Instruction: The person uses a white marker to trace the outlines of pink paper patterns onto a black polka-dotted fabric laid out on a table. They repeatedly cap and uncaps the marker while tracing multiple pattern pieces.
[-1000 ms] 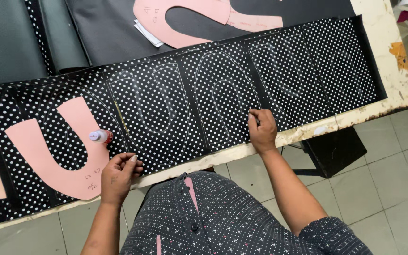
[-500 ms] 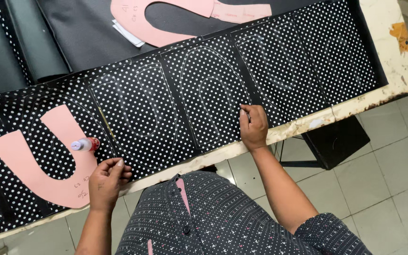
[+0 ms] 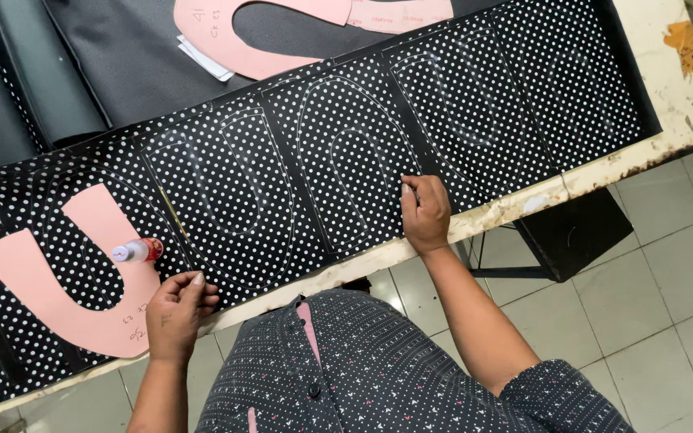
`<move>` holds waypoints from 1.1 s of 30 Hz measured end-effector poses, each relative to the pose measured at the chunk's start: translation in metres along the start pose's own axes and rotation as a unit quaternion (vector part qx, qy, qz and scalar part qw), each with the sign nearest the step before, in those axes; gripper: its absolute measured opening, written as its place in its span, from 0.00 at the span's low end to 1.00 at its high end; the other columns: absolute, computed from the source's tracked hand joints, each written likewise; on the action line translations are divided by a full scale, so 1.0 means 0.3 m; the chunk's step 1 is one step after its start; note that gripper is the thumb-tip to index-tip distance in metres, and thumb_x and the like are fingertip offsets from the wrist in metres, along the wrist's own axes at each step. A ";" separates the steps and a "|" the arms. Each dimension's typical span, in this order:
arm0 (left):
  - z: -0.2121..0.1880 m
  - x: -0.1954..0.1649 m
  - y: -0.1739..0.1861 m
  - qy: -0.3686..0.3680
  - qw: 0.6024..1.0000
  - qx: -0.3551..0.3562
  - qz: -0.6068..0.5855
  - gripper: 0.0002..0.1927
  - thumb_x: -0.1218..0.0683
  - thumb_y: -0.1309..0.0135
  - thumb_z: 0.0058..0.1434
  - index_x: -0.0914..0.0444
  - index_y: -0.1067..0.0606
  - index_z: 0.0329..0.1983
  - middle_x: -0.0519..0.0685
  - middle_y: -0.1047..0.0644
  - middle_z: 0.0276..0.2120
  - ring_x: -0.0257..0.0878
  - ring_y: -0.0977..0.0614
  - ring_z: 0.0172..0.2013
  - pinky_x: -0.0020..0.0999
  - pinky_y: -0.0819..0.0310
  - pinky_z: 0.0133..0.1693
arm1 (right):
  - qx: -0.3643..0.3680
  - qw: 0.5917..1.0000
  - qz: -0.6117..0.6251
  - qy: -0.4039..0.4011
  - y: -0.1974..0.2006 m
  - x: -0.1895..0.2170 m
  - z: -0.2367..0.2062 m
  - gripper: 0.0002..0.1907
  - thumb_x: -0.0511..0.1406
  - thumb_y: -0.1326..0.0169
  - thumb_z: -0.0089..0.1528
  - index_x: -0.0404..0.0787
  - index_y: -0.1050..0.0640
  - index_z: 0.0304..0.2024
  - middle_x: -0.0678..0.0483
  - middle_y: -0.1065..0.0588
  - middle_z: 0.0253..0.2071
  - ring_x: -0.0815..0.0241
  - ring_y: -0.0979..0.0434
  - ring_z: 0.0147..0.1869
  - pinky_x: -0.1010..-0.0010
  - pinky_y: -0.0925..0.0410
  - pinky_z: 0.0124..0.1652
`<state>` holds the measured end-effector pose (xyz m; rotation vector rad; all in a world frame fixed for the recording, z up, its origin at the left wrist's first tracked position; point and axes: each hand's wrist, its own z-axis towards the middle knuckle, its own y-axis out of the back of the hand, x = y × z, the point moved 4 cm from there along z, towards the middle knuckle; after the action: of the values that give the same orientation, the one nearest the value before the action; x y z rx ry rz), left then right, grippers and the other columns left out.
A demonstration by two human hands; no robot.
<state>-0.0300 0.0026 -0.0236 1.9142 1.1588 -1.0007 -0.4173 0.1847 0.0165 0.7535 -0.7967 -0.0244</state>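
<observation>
From the head camera we see the left hand [image 3: 174, 317] curled, pinching the near edge of the dotted fabric [image 3: 346, 160] beside the pink pattern [image 3: 66, 277]. The right hand [image 3: 425, 212] presses closed fingers on that fabric, farther right along the table [image 3: 675, 96].

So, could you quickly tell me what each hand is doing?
Left hand: curled at the polka-dot fabric edge.
Right hand: closed, pinching the fabric.

fabric [image 3: 346, 160]: black, white dots | template [image 3: 58, 281]: pink | bottle [image 3: 139, 251]: red, white cap | floor [image 3: 651, 321]: grey tiles
</observation>
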 end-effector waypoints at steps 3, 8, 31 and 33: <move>0.000 0.001 -0.001 -0.003 1.000 0.001 0.000 0.13 0.54 0.46 0.68 0.68 0.24 0.48 0.51 0.19 0.35 0.35 0.18 0.31 0.27 0.23 0.34 | -0.003 1.000 0.000 0.000 0.002 0.004 0.000 0.07 0.31 0.48 0.66 0.38 0.22 0.46 0.48 0.26 0.43 0.48 0.24 0.48 0.60 0.31 0.49; -0.002 0.002 0.003 -0.004 1.000 -0.013 0.007 0.12 0.55 0.47 0.68 0.68 0.24 0.48 0.51 0.19 0.35 0.35 0.18 0.31 0.27 0.23 0.34 | -0.005 1.000 0.002 -0.009 0.002 0.009 0.001 0.08 0.31 0.49 0.67 0.37 0.22 0.47 0.48 0.25 0.44 0.49 0.24 0.49 0.61 0.31 0.49; -0.009 -0.016 -0.006 -0.016 1.000 -0.015 -0.008 0.13 0.55 0.47 0.68 0.69 0.25 0.50 0.52 0.19 0.34 0.35 0.19 0.30 0.27 0.23 0.33 | -0.005 1.000 -0.020 0.003 -0.005 0.022 0.002 0.09 0.30 0.46 0.63 0.37 0.22 0.46 0.48 0.25 0.44 0.49 0.24 0.47 0.61 0.31 0.48; -0.009 -0.020 -0.005 -0.010 1.000 -0.015 -0.018 0.13 0.55 0.46 0.68 0.69 0.25 0.50 0.52 0.19 0.34 0.35 0.19 0.29 0.27 0.23 0.32 | 0.001 1.000 -0.021 0.002 -0.008 0.023 -0.001 0.09 0.30 0.46 0.63 0.37 0.22 0.46 0.48 0.25 0.43 0.48 0.24 0.46 0.61 0.31 0.47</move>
<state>-0.0325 0.0030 -0.0174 1.8635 1.1940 -1.0135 -0.4116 0.1811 0.0191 0.7714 -0.7768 -0.0604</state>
